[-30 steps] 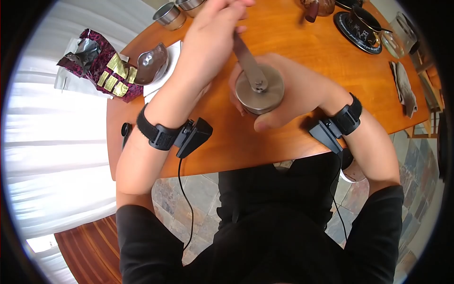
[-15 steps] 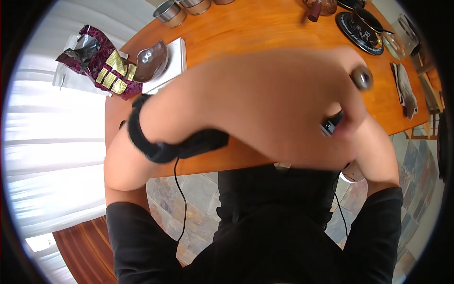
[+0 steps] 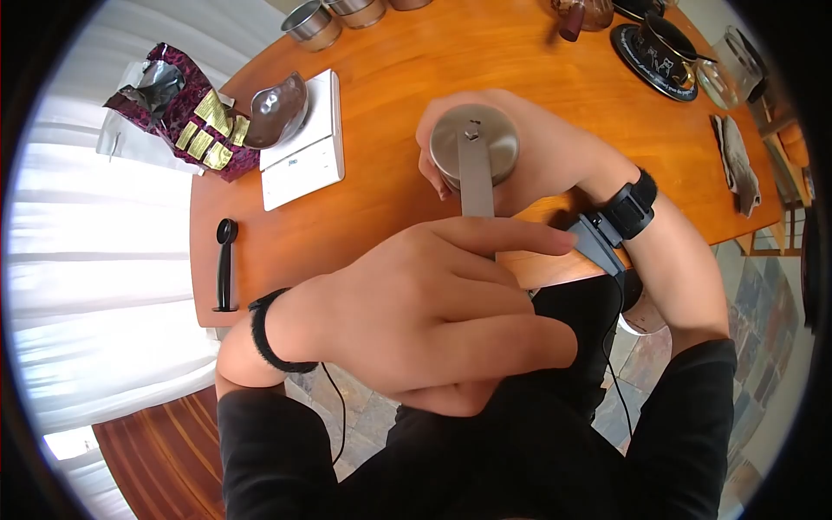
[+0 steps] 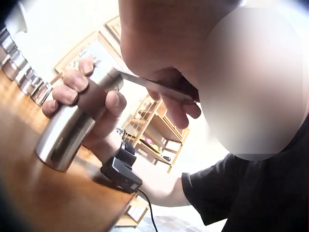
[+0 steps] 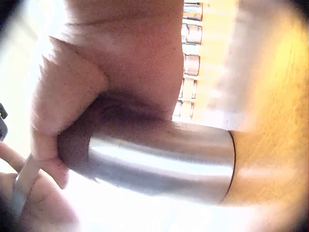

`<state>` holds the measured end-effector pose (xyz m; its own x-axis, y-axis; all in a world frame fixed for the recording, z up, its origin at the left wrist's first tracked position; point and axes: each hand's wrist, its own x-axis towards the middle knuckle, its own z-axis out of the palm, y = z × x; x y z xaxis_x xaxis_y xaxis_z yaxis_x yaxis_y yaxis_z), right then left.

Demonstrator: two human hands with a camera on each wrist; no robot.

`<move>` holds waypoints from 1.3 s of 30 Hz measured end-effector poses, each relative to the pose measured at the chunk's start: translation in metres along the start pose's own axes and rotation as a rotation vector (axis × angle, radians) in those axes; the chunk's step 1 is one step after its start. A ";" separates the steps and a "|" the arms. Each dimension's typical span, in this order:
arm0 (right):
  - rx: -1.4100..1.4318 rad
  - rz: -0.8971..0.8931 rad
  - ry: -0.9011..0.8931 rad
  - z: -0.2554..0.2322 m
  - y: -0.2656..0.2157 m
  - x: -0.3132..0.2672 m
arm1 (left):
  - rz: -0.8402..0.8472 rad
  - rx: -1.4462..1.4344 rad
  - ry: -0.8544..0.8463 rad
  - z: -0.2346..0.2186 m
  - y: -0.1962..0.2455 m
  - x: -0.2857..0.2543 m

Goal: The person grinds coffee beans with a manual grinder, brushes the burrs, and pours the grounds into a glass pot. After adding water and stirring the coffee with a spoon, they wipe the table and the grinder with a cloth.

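Observation:
A cylindrical steel grinder [image 3: 451,143] with a flat crank arm [image 3: 476,182] stands on the wooden table. My right hand [image 3: 542,152] is wrapped round its body; the right wrist view shows that hand [image 5: 120,58] at the brown band [image 5: 77,140], above the steel lower body [image 5: 164,159]. The crank arm points toward my body, and my left hand [image 3: 416,321] holds its far end, hiding the knob. In the left wrist view the crank arm [image 4: 157,88] runs from the grinder [image 4: 67,135] into the left hand [image 4: 164,38].
To the left are a foil bag [image 3: 195,121], a brown dish [image 3: 277,111] on a white scale [image 3: 303,173], and a black scoop [image 3: 225,269]. Metal-rimmed jars [image 3: 314,30] line the far edge. A black cup [image 3: 663,48] on a saucer and a cloth [image 3: 737,165] lie right.
My left hand has swung from the grinder's far side, across to the right, and round to the near side, turning the crank. The right hand stays round the grinder.

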<state>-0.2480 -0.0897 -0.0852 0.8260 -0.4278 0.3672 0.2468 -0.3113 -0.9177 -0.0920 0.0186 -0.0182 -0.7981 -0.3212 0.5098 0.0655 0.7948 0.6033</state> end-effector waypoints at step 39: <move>-0.033 0.298 -0.100 0.009 -0.021 -0.009 | -0.283 0.180 -0.240 -0.014 -0.015 0.061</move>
<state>-0.2564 -0.0720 -0.0704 0.9057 -0.4190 0.0640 -0.0295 -0.2130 -0.9766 -0.1333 -0.0199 0.0130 -0.8881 -0.4278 0.1683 -0.2659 0.7766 0.5712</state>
